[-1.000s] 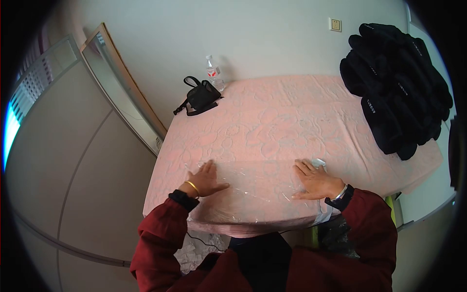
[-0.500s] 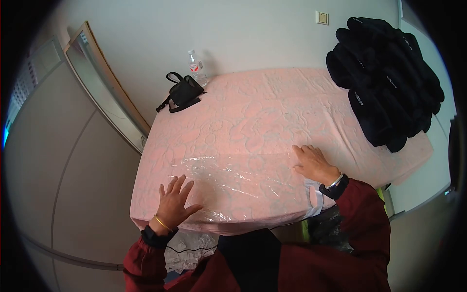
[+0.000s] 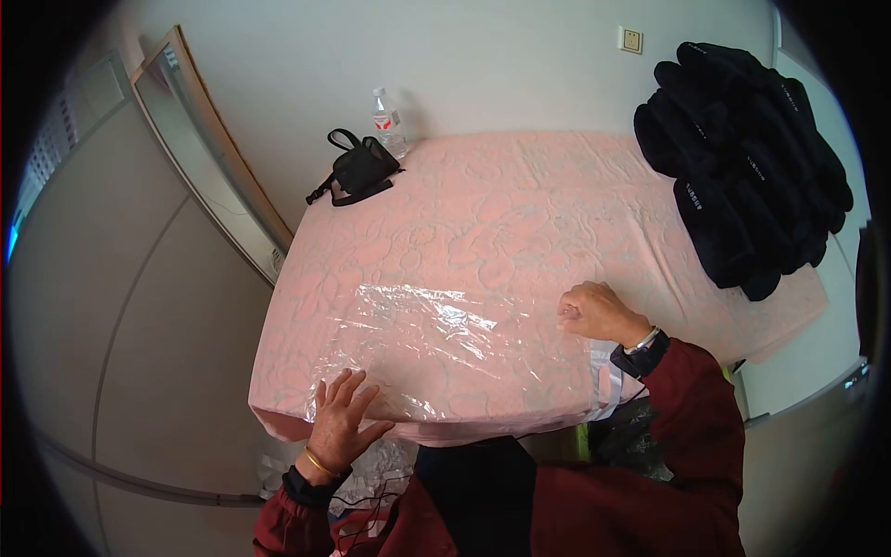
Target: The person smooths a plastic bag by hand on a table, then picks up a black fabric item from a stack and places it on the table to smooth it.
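A clear plastic bag [image 3: 455, 348] lies flat and shiny on the pink patterned cloth [image 3: 520, 213] that covers the table. At its near left corner is my left hand [image 3: 343, 422], fingers spread over the plastic. My right hand [image 3: 599, 311] is at the bag's right end with its fingers curled in; whatever is between the fingertips is too small to make out. Just below the right wrist, a whitish strip [image 3: 605, 385] of the plastic hangs toward the table's front edge.
A pile of black padded items [image 3: 742, 167] sits at the back right. At the back left are a black pouch [image 3: 362, 169] with straps and a clear bottle [image 3: 388, 125]. A framed mirror [image 3: 209, 158] leans on the left. Crumpled plastic [image 3: 380, 473] lies below the table's front edge.
My right hand's fingers have curled from outstretched to closed. My left hand has moved slightly down toward the near edge. The plastic looks more spread and its left part has shifted.
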Demonstrator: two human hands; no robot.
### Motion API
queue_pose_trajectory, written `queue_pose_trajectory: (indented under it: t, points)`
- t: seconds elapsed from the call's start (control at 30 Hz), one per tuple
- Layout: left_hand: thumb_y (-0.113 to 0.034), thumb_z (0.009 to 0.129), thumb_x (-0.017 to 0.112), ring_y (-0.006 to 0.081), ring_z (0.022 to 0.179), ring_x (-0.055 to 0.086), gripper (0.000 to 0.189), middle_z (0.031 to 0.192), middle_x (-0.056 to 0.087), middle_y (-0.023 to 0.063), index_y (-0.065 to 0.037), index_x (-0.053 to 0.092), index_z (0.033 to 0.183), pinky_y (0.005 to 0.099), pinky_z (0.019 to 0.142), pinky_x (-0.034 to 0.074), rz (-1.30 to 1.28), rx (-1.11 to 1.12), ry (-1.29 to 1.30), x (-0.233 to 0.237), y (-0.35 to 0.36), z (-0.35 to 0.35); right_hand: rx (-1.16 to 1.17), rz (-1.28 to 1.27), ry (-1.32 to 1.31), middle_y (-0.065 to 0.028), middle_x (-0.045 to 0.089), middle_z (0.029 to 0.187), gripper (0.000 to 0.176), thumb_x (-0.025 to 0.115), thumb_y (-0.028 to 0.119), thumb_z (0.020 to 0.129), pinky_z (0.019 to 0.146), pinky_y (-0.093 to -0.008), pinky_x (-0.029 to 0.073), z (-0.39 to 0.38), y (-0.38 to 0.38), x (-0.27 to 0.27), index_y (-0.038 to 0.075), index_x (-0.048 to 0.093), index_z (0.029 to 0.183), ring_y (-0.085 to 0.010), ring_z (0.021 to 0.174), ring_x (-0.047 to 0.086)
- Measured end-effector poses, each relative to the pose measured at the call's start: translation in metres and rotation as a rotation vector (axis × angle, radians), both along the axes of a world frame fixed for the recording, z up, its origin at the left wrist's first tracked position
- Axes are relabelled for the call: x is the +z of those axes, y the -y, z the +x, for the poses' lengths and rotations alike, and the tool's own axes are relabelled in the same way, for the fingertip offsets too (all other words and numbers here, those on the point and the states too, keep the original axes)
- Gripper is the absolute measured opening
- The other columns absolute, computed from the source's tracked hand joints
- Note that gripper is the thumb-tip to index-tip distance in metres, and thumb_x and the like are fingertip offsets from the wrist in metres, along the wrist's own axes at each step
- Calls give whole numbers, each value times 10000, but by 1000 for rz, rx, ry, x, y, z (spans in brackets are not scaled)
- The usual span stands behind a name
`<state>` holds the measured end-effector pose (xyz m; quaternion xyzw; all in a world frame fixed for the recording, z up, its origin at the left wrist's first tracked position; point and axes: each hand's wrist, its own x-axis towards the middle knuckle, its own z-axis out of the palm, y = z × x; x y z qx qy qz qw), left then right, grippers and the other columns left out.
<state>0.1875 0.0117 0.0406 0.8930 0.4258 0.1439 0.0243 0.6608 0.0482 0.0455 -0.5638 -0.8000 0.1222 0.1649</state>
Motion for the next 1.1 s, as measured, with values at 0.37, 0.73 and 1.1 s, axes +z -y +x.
queue_pose_trajectory:
  t: [0.37,0.73,1.1]
  points:
    - [-207,730,847,394,1279,500,575,1344,545,188,-73,615,1239,521,1010,432,124,-10,242,9,4,18,-636,-90,-741,-78,618,701,259,602,192,942,587,-313,495,38,10,-7,-30,585,810,-166,617,610]
    - [-253,833,823,232,719,701,620,817,691,124,6,542,1321,351,691,576,-385,201,608,-20,12,51,-488,-277,-797,-54,614,782,186,629,156,955,627,-265,507,-5,44,-38,-12,560,994,-96,699,590]
    - [-189,759,812,368,1142,563,708,1262,576,176,-4,508,1371,439,931,492,68,3,461,-3,21,115,-530,-290,-1003,-39,613,825,405,696,139,934,614,-234,494,-16,57,-36,-9,522,1268,-82,690,581]
